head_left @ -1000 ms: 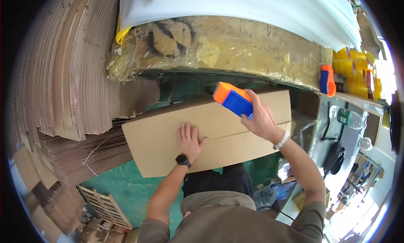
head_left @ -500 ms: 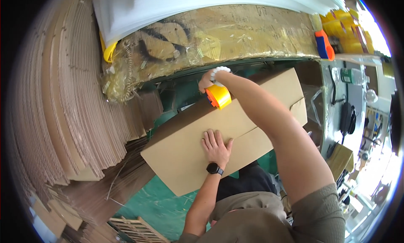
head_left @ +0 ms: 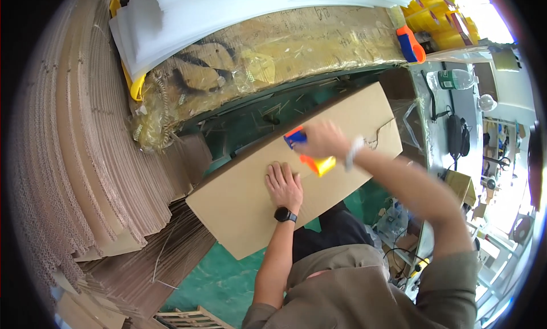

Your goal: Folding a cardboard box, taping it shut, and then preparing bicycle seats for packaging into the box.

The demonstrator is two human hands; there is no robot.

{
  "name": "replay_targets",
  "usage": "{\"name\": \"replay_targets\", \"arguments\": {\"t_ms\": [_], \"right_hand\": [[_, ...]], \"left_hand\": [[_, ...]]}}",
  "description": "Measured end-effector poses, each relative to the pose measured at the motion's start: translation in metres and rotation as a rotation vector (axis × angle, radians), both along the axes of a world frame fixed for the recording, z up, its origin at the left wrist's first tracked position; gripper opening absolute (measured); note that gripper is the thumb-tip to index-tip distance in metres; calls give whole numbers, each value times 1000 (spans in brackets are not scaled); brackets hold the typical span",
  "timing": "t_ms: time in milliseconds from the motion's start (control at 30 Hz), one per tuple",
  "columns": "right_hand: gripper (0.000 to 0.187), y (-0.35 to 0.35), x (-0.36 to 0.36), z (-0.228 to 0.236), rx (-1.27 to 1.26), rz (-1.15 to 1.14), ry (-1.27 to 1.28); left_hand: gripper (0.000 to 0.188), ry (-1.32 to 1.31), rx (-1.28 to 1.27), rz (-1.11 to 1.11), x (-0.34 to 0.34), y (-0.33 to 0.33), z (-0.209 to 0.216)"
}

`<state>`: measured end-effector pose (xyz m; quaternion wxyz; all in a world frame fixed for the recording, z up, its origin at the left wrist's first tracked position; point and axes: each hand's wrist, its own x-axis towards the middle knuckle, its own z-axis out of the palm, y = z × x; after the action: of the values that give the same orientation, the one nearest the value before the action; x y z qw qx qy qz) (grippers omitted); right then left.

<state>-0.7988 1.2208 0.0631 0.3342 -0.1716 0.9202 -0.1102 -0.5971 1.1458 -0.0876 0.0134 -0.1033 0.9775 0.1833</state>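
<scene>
- The carton point(head_left: 316, 189) is lying at a slant between the desk point(head_left: 313, 35) and the person, its far right corner pointing toward the desk's front right corner.
- The left hand point(head_left: 285, 185) is resting on the carton's top, left of centre, between the two long edges. Its grip is lying flat with the fingers slightly spread, having hold of nothing. A dark watch point(head_left: 283, 214) is encircling the wrist.
- The right hand point(head_left: 325, 140) is appearing blurred above the carton's top. Its grip is closing around a blue and orange tape dispenser point(head_left: 312, 164); finger detail is not showing clearly.
- The dispenser's blue end is pointing toward the carton's far long edge; its yellow roll is lying nearer the middle. Whether it is touching the carton, one cannot tell.
- White sheets point(head_left: 256, 4) are covering the desk's rear part.
- A second dispenser point(head_left: 411, 46) is hanging at the desk's front right corner, with yellow tape rolls point(head_left: 436, 21) standing just behind.
- Flat cardboard stacks point(head_left: 85, 129) are standing beyond the desk's left edge.
</scene>
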Motion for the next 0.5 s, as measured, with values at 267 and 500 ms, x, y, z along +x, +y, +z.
{"name": "replay_targets", "arguments": {"t_ms": [267,500], "right_hand": [[63,84,188,-25,-4,-253,88],[63,173,334,-16,121,-352,-240]], "left_hand": [[46,121,27,36,19,24,-16],[44,98,-93,6,9,18,-10]]}}
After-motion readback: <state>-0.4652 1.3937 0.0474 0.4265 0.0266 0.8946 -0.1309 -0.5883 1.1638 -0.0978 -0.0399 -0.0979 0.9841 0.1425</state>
